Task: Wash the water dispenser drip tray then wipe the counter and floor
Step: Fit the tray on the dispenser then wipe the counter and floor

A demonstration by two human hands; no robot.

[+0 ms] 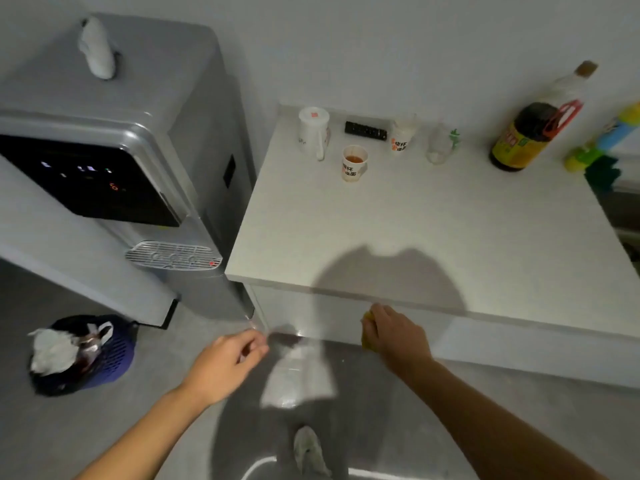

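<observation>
Below counter (415, 220), right hand (398, 337) round yellow sponge (366, 336) (left hand (228, 358) half-curled)

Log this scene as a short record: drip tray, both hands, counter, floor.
drip tray: seated in the water dispenser
left hand: fingers curled beside a pale blurred sheet; grip unclear
right hand: grips a yellow sponge below the counter edge
counter: paper cup of brown liquid, lidded mug, dark bottle
floor: purple bin, crumpled cloth

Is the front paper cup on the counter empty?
Not empty. The front paper cup stands upright, with orange-brown liquid visible inside its open top.
</observation>
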